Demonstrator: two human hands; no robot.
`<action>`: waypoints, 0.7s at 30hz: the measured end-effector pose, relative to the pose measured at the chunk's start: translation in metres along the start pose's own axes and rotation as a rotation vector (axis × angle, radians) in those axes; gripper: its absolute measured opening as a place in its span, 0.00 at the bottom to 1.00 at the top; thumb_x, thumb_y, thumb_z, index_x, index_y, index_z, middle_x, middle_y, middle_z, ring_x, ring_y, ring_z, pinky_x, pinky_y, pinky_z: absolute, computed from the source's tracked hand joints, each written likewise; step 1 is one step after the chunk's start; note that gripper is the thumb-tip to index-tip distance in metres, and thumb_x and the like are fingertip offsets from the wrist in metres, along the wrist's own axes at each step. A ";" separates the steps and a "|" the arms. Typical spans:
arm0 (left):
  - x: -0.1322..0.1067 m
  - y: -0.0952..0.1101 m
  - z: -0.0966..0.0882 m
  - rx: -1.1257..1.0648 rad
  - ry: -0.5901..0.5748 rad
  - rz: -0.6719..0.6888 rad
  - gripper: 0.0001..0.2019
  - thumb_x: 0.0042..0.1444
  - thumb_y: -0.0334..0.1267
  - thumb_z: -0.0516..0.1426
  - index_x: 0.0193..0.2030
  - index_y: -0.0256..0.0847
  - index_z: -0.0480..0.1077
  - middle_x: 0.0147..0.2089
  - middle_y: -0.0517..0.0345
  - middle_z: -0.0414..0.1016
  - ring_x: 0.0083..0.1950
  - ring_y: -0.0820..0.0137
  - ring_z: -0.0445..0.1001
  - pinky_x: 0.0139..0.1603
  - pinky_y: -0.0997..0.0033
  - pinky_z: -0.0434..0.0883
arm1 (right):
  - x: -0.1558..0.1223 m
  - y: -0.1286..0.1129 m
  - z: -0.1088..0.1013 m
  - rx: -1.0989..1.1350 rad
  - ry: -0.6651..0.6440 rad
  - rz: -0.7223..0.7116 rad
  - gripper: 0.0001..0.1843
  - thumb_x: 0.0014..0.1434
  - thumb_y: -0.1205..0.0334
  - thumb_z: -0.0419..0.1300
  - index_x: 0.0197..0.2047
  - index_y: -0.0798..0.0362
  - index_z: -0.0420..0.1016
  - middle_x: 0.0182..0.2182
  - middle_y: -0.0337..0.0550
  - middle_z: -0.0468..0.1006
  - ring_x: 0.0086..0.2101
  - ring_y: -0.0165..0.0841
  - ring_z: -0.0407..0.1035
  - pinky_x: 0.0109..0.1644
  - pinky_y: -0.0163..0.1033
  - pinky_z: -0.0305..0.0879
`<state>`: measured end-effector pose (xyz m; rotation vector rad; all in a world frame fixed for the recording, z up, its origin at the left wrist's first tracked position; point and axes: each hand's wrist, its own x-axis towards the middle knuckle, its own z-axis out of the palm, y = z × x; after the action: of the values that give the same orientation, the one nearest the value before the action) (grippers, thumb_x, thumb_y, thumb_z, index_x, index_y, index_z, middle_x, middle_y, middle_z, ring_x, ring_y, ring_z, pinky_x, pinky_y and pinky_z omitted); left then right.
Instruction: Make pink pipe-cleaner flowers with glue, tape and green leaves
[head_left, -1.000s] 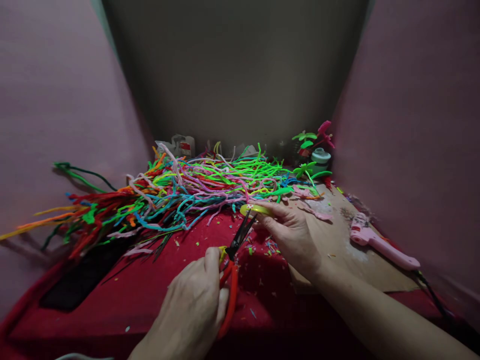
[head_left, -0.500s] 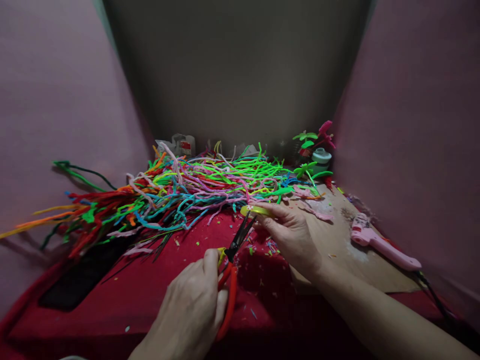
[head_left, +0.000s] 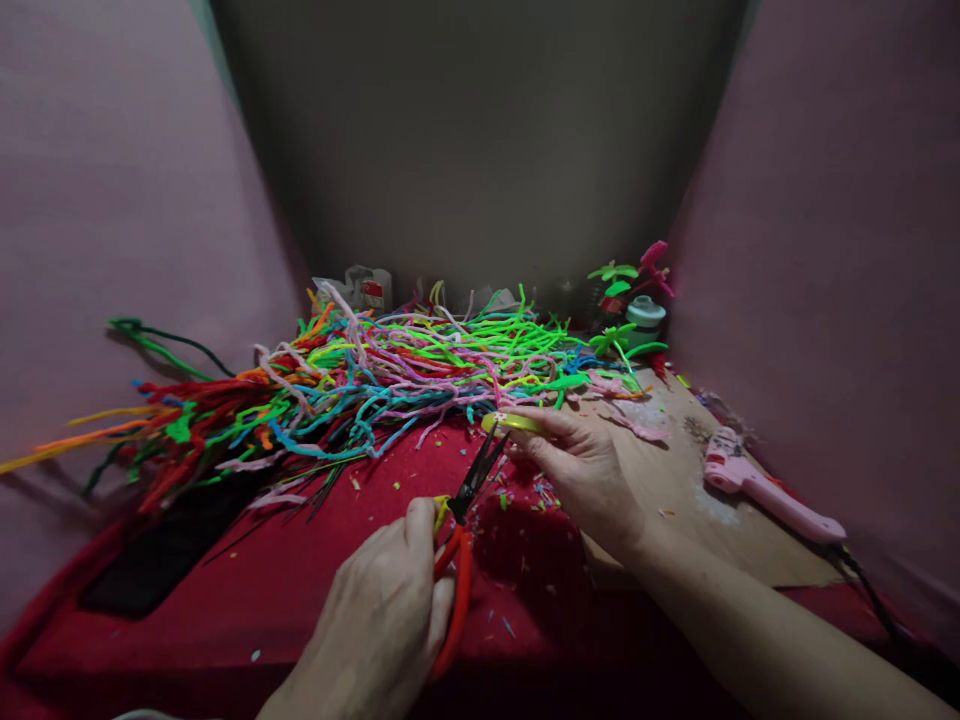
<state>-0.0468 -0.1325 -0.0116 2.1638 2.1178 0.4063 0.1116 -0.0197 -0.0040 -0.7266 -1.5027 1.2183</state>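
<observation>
My left hand [head_left: 386, 595] is closed around the scissors [head_left: 466, 500], whose handles are red and yellow. Their dark blades point up and away, slightly parted, with the tips at the left part of a shiny yellow band-like piece [head_left: 517, 423]. That piece lies flat and narrow to my view, with a pale, red-dotted patch on it; its exact kind I cannot make out. The thumb and fingers of my right hand [head_left: 581, 465] pinch it from the right. Behind both hands spreads a tangled heap of coloured pipe cleaners [head_left: 420, 370].
A pink glue gun [head_left: 772, 495] with a cord lies on a brown board [head_left: 675, 470] at right. Pipe-cleaner flowers [head_left: 615, 275] stand at the back near a pale-lidded jar [head_left: 645, 315]. A black flat object [head_left: 157, 560] rests at left on the red cloth [head_left: 360, 590], among scraps.
The view has shifted very slightly. My hands keep nearly the same pose, and the scissor blades remain slightly parted at the yellow piece.
</observation>
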 end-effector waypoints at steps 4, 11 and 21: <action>-0.001 -0.002 0.002 -0.001 -0.008 -0.008 0.04 0.53 0.30 0.45 0.33 0.43 0.54 0.27 0.55 0.69 0.27 0.63 0.71 0.27 0.67 0.64 | 0.001 0.002 0.001 0.017 -0.006 0.015 0.11 0.52 0.61 0.62 0.39 0.49 0.80 0.35 0.40 0.80 0.32 0.29 0.70 0.37 0.36 0.67; -0.002 -0.003 0.004 -0.007 -0.009 -0.019 0.03 0.53 0.31 0.45 0.34 0.43 0.54 0.28 0.55 0.69 0.28 0.63 0.71 0.28 0.66 0.65 | 0.001 0.002 0.001 0.024 -0.004 0.011 0.10 0.51 0.62 0.62 0.38 0.48 0.80 0.33 0.39 0.80 0.30 0.28 0.70 0.36 0.36 0.68; -0.003 -0.001 0.002 -0.158 -0.055 -0.066 0.05 0.53 0.31 0.44 0.36 0.43 0.55 0.28 0.57 0.71 0.29 0.64 0.74 0.28 0.69 0.65 | -0.001 0.006 0.003 0.084 -0.032 0.055 0.09 0.50 0.62 0.63 0.37 0.47 0.81 0.35 0.38 0.81 0.34 0.29 0.72 0.42 0.38 0.69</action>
<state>-0.0475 -0.1350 -0.0142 1.9904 2.0476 0.4845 0.1086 -0.0196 -0.0103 -0.6989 -1.4571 1.3323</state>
